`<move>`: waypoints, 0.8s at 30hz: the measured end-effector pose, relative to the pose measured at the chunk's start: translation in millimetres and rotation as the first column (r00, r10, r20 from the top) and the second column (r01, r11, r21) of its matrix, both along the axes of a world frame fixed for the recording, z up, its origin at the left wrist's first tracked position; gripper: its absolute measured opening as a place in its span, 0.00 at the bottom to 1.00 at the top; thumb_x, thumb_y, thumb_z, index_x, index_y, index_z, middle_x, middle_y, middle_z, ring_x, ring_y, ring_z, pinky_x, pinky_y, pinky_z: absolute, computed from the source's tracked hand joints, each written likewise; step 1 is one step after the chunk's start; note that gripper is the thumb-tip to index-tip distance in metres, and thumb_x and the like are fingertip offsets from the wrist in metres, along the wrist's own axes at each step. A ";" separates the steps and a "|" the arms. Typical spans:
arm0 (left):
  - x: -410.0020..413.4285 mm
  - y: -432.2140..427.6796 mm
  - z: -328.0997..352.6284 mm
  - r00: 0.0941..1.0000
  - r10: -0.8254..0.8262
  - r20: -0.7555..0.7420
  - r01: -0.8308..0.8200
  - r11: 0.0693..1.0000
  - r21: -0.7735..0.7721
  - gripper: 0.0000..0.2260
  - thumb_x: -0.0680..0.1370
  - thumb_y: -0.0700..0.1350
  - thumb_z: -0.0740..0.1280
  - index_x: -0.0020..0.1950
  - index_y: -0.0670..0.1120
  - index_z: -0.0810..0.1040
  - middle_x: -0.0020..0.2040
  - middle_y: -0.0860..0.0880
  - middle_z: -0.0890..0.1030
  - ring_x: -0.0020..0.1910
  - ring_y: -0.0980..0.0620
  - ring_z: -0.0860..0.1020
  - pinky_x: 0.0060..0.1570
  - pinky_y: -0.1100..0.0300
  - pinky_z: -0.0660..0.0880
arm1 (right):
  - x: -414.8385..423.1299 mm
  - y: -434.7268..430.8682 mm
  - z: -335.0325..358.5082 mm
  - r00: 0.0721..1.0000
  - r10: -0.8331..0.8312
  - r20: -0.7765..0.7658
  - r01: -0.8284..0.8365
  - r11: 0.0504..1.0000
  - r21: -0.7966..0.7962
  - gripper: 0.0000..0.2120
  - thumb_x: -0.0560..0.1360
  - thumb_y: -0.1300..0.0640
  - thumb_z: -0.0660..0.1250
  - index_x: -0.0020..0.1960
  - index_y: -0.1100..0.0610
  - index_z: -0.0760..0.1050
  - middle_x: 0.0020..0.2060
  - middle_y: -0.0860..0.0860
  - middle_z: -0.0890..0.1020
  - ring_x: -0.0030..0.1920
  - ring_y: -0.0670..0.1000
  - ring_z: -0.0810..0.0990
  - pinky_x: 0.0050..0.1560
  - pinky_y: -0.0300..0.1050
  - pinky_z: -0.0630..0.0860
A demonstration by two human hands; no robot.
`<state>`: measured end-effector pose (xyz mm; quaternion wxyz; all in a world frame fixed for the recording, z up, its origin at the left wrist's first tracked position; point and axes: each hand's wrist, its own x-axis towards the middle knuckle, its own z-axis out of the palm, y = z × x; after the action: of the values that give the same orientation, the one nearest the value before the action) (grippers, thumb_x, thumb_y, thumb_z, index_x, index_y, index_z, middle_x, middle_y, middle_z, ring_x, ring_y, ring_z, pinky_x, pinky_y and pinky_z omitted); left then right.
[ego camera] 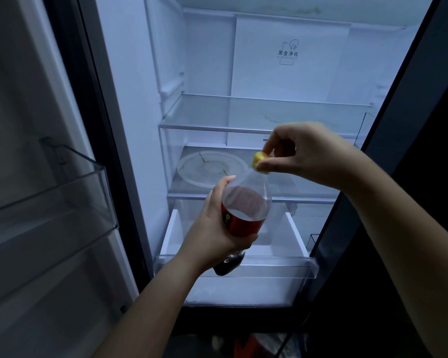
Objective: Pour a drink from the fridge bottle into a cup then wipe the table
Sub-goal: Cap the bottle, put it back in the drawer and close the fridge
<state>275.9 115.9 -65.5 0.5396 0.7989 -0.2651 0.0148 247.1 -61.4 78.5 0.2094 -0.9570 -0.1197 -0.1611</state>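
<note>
- Forearms come in from the near edge, nearest the camera; only one view, head cam, so all of this is from it.
- Left hand [217, 226] is wrapped tight around the bottle [243, 202] at its red label, in mid air in front of the open fridge [130, 99], neck tilted up and to the right.
- Right hand [305, 156] has thumb and fingers pinched on the yellow cap [259, 161] at the bottle top.
- Bottle reads as partly full: dark drink at the base, clear upper half.
- Behind the bottle, on the middle shelf [243, 195], lies a clear round lid or dish [212, 167]. Upper shelf looks bare.
- Step in hand, my read: loosening or tightening the cap. I cannot tell which from a still.
- To do it well:
  - keep the bottle closer to upright so nothing spills at the neck
  - left grip firm on the label, not squeezing the soft clear part
  - turn the cap slowly in case it fizzes
  - better uncapped over the table than over the drawer [238, 264]
- Hidden or unclear:
  - no cup, table or cloth in frame
  - cap threads covered by the fingers, so seated or free is unknown
  - label text unreadable, partly under the left palm
  - bottle base dark and blurred against the drawer front
  - fridge door [49, 189] on the left is dim, its bins look empty
  - something reddish on the floor at the near edge, too dark to name
</note>
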 end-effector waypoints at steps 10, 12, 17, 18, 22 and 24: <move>0.0 1.6 0.0 1.000 -0.018 -0.012 0.018 1.000 -0.019 0.44 0.63 0.50 0.79 0.69 0.68 0.54 0.64 0.60 0.71 0.59 0.57 0.75 0.52 0.57 0.77 | -2.6 -9.6 -3.9 0.969 0.232 -0.087 -0.190 0.922 0.337 0.19 0.75 0.44 0.63 0.61 0.51 0.72 0.58 0.46 0.78 0.59 0.44 0.77 0.56 0.44 0.76; -0.2 1.0 0.6 1.000 -0.016 0.009 0.016 1.000 -0.001 0.44 0.64 0.50 0.79 0.69 0.68 0.54 0.64 0.59 0.71 0.58 0.56 0.74 0.50 0.60 0.76 | -5.3 -12.6 -3.1 0.883 0.437 -0.170 -0.326 0.834 0.446 0.21 0.75 0.59 0.65 0.67 0.54 0.70 0.65 0.47 0.75 0.66 0.44 0.72 0.62 0.41 0.73; -2.3 2.2 1.4 1.000 -0.018 -0.012 0.017 1.000 -0.009 0.44 0.63 0.52 0.78 0.69 0.68 0.53 0.63 0.59 0.71 0.58 0.57 0.75 0.51 0.56 0.78 | -3.9 -6.0 -3.6 0.914 0.376 -0.155 -0.268 0.844 0.464 0.18 0.68 0.58 0.70 0.57 0.56 0.79 0.52 0.49 0.84 0.54 0.46 0.82 0.59 0.40 0.76; -2.9 1.7 1.8 1.000 -0.017 -0.010 0.017 1.000 -0.009 0.44 0.63 0.52 0.78 0.69 0.68 0.54 0.63 0.60 0.71 0.58 0.57 0.75 0.51 0.55 0.78 | -4.0 -6.3 -2.6 0.927 0.346 -0.148 -0.249 0.859 0.446 0.17 0.66 0.56 0.71 0.55 0.55 0.80 0.49 0.49 0.85 0.53 0.46 0.82 0.58 0.40 0.76; -4.6 0.5 1.4 1.000 -0.030 0.009 0.030 0.999 -0.014 0.43 0.63 0.51 0.78 0.69 0.68 0.54 0.63 0.60 0.71 0.59 0.56 0.74 0.51 0.54 0.79 | -6.1 -4.3 -2.5 0.965 0.243 -0.102 -0.197 0.923 0.331 0.17 0.62 0.51 0.74 0.50 0.50 0.81 0.44 0.45 0.85 0.47 0.42 0.83 0.54 0.35 0.77; -5.3 0.9 0.5 0.999 -0.029 0.013 0.029 0.999 -0.018 0.44 0.64 0.52 0.78 0.70 0.67 0.54 0.64 0.60 0.71 0.59 0.56 0.75 0.51 0.55 0.79 | -7.0 -0.7 -4.5 0.977 0.204 -0.064 -0.176 0.936 0.304 0.15 0.63 0.51 0.75 0.49 0.50 0.82 0.42 0.43 0.85 0.44 0.39 0.83 0.51 0.33 0.77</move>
<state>270.7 116.7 -64.9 0.5452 0.7900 -0.2802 0.0146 240.0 -62.0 74.0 0.3704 -0.9052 -0.1760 -0.1110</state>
